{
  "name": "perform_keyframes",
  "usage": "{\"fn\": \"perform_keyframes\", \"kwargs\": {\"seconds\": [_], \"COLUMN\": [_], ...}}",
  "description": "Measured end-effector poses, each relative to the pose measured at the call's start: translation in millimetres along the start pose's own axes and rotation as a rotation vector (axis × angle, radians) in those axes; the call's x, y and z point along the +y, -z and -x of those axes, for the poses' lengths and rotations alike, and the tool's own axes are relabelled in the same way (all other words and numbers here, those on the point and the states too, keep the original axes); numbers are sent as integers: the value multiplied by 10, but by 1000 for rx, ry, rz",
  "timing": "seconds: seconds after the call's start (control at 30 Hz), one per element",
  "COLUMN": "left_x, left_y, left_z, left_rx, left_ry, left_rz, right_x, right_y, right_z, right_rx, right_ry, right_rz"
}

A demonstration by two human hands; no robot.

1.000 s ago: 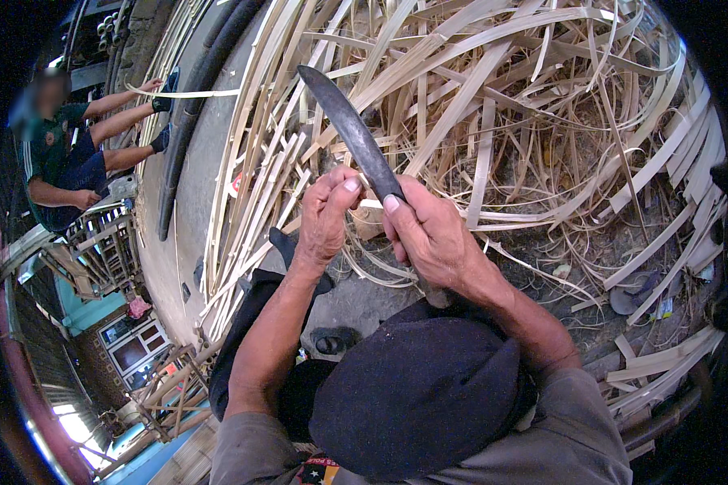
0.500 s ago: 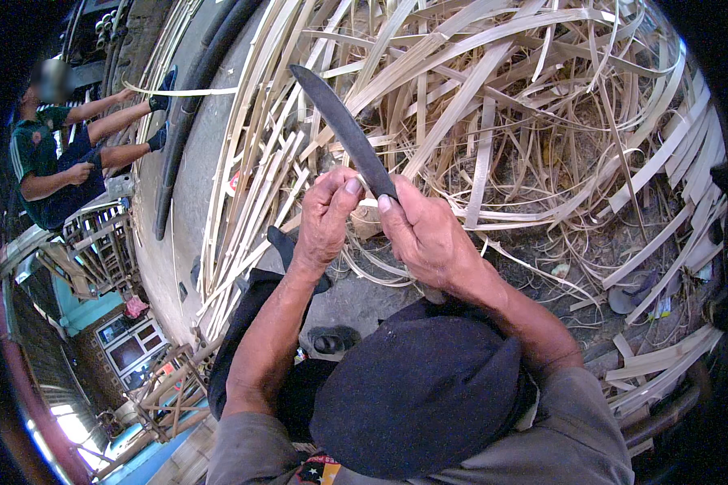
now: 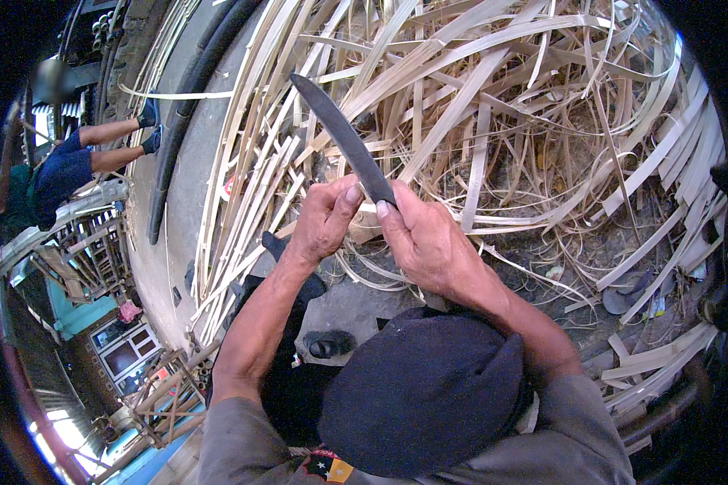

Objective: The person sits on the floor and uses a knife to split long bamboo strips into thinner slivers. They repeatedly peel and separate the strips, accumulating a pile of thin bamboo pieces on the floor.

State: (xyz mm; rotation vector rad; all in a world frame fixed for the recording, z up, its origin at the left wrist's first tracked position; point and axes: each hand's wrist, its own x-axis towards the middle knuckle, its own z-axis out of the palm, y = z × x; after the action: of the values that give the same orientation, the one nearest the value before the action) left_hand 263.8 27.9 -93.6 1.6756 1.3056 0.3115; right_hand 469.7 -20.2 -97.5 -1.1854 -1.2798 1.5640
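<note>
My right hand (image 3: 429, 238) is wrapped around the grip of a knife (image 3: 340, 129), its thumb laid along the base of the dark, curved blade, which points away from me and tips toward the left. Just beside it, my left hand (image 3: 325, 218) has its thumb pressed to the curled forefinger, close to the blade; whether a thin strip is pinched there is too small for me to tell. Beyond my hands and out to the right, a tangled heap of pale strips (image 3: 493, 89) covers the ground, with finer shavings through it. Left of my left hand lie long slender sticks (image 3: 251, 194), side by side, and past them a dark pole (image 3: 174, 153) on the grey floor (image 3: 332, 307). Nearer me than my hands, a dark cap (image 3: 425, 396) shows between my forearms, over my grey-brown shirt (image 3: 542, 444), with a black sandal (image 3: 329, 343) near it. Far to the left of my hands, another person (image 3: 65, 174) in dark blue shorts has both legs stretched toward the pole; nearer me from there stand a slatted wooden rack (image 3: 85, 250) and a white-framed window (image 3: 129, 356).
</note>
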Motion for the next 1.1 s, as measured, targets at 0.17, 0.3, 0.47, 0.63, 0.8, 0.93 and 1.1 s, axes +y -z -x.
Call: {"fn": "perform_keyframes", "kwargs": {"seconds": [0.17, 0.3, 0.47, 0.63, 0.8, 0.93, 1.1], "left_x": [93, 117, 92, 80, 59, -13, -153], "left_y": [42, 51, 59, 72, 51, 73, 40], "left_z": [-48, -74, -89, -126, -117, -118, -132], "left_rx": [0, 3, -11, -15, 32, 40, 97], "left_ry": [-55, -67, -51, -12, 3, 0, 39], "left_rz": [-36, -2, 50, -14, -44, -17, -171], "right_x": [-87, -129, -153, -215, -226, -84, 188], "right_y": [8, 48, 111, 130, 134, 89, 95], "right_z": [-52, -127, -203, -244, -260, -320, -449], "right_rx": [-1, -33, -75, -82, -114, -184, -268], "right_ry": [-36, -30, -43, -75, -93, -147, 121], "right_rz": [126, 125, 156, 197, 261, 213, 297]}}
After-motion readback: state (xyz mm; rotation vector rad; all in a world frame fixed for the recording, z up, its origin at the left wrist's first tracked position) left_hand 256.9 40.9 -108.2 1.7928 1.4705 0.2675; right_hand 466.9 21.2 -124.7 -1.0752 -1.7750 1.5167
